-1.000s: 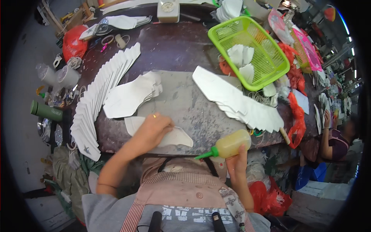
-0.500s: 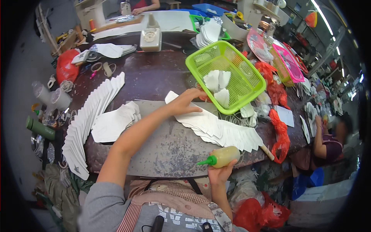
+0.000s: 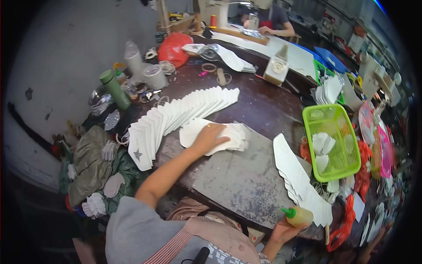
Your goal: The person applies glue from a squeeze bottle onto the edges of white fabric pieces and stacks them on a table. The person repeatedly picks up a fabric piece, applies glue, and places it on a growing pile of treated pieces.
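My left hand (image 3: pixel 210 140) lies with its fingers stretched out on a short stack of white cut pieces (image 3: pixel 238 137) at the middle of the table. Held low at the table's front edge is a squeeze bottle (image 3: pixel 301 216) of yellowish liquid with a green nozzle pointing left; my right hand (image 3: pixel 283 232) is wrapped round it. Beyond the bottle, a fanned row of white pieces (image 3: pixel 300 178) runs towards a green basket (image 3: pixel 308 147). Left of my left hand curves a longer fan of overlapping white pieces (image 3: pixel 169 116), a grey star mark on its nearest one.
The grey work surface (image 3: pixel 233 180) spans the near middle. A green flask (image 3: pixel 115 90), a white tub (image 3: pixel 154 77) and a red bag (image 3: pixel 176 49) stand at the left. At the back are a whitish block-shaped container (image 3: pixel 276 71) and a co-worker's hand (image 3: pixel 266 30). Red plastic (image 3: pixel 345 226) hangs at right.
My left hand has moved from beside the green basket leftwards onto the short stack. My right hand still holds the bottle. The whole view has turned to the left.
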A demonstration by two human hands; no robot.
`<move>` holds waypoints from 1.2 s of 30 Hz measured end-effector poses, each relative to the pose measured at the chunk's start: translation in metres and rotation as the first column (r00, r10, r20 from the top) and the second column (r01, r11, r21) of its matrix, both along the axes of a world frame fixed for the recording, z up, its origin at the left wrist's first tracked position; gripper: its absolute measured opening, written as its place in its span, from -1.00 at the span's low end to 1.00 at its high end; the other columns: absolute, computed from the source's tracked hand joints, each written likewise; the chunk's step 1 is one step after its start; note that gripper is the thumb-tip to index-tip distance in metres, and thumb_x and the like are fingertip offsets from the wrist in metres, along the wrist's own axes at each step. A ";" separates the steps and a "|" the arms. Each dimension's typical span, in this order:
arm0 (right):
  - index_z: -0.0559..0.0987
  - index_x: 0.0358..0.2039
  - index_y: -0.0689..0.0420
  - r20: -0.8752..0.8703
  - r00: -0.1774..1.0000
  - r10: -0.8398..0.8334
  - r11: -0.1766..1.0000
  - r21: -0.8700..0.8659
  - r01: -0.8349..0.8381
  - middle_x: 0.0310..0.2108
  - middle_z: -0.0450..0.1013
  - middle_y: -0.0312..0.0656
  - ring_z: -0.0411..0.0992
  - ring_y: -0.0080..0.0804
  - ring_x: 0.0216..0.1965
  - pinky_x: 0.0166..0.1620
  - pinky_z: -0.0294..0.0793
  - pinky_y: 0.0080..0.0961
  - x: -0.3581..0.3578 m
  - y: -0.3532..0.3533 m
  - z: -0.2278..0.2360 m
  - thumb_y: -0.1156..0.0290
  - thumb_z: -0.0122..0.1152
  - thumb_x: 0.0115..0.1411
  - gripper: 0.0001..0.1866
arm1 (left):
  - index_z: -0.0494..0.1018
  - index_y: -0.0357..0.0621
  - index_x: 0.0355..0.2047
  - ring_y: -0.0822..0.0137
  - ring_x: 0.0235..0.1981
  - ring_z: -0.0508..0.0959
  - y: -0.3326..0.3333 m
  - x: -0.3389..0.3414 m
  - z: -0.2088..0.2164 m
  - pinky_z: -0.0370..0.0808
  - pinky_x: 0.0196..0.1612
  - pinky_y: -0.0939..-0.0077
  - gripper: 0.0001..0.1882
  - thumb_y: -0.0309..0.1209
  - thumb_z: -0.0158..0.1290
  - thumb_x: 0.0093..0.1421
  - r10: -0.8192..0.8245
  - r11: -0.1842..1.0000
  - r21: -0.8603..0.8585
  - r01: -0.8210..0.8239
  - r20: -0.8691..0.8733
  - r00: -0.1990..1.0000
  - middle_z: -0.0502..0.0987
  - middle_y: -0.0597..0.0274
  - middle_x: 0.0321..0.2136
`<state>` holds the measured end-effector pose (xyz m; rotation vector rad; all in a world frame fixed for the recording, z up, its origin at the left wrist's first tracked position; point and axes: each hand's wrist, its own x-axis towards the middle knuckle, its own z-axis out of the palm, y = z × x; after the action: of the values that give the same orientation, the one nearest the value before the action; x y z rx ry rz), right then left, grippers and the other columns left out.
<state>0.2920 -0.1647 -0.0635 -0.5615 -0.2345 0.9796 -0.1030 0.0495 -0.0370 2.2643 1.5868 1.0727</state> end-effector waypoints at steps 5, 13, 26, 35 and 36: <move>0.24 0.24 0.16 0.005 1.000 0.022 1.000 0.002 -0.022 0.13 0.35 0.02 0.44 -0.07 0.08 0.07 0.59 -0.20 -0.003 0.003 0.007 -0.04 0.18 0.25 -0.29 | 0.49 -0.28 0.01 0.06 0.07 0.48 -0.017 0.010 -0.004 0.34 0.18 0.15 -0.40 -0.07 0.23 0.10 0.251 0.914 0.357 -0.194 -0.119 0.961 0.50 0.00 0.05; 0.22 0.26 0.18 0.087 0.996 -0.009 0.998 -0.055 0.014 0.14 0.35 0.02 0.44 -0.09 0.08 0.11 0.56 -0.25 -0.004 0.004 0.007 -0.07 0.15 0.26 -0.25 | 0.51 -0.25 -0.23 0.07 -0.18 0.49 -0.015 0.007 -0.010 0.40 -0.04 0.17 -0.57 -0.17 0.29 0.03 0.161 0.951 0.255 -0.177 0.080 0.984 0.50 0.08 -0.26; 0.20 0.27 0.18 0.058 0.998 0.014 0.998 -0.059 -0.011 0.16 0.33 0.02 0.41 -0.11 0.11 0.11 0.55 -0.21 0.000 0.002 0.005 -0.06 0.18 0.26 -0.24 | 0.46 -0.25 -0.27 0.26 -0.31 0.62 -0.043 -0.009 0.058 0.52 -0.21 0.45 -0.83 -0.47 0.19 0.18 -0.065 0.998 0.040 0.052 0.661 0.747 0.58 0.13 -0.33; 0.29 0.26 0.06 0.109 0.975 0.193 0.973 -0.152 -0.176 0.20 0.32 -0.08 0.32 -0.13 0.20 0.26 0.30 -0.08 -0.010 0.006 0.004 0.03 0.11 0.33 -0.40 | 0.35 -0.15 -0.01 -0.04 0.01 0.43 -0.057 0.053 0.039 0.39 0.05 0.20 -0.51 -0.21 0.23 0.14 -0.756 0.557 -0.413 0.721 0.106 0.646 0.42 0.01 -0.07; 0.27 0.27 0.06 0.184 0.961 0.208 0.967 -0.189 -0.173 0.21 0.31 -0.09 0.32 -0.15 0.20 0.27 0.28 -0.08 -0.019 0.011 0.010 0.05 0.08 0.35 -0.42 | 0.34 -0.16 -0.02 -0.07 0.02 0.40 -0.055 0.054 0.026 0.37 0.05 0.19 -0.49 -0.20 0.24 0.12 -0.776 0.551 -0.422 0.720 0.058 0.628 0.39 0.01 -0.06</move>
<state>0.2725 -0.1534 -0.0533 -0.8095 -0.3949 1.1376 -0.0489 -0.0052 -0.0106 2.3311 0.5817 0.3025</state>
